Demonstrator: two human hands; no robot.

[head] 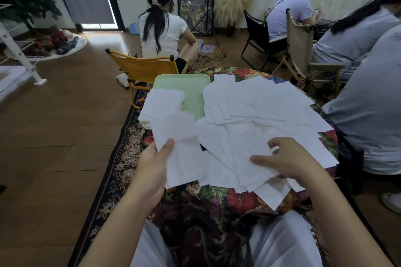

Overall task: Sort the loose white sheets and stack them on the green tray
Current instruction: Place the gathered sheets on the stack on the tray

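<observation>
Loose white sheets (260, 106) scattered beside green tray (191, 91), small stack (161, 104) overlapping it.

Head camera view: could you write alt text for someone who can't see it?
A person's left hand holds a white sheet while the right hand pinches another from a loose pile on a floral table. A green tray at the far left edge carries a small stack. Other people sit beyond.
</observation>
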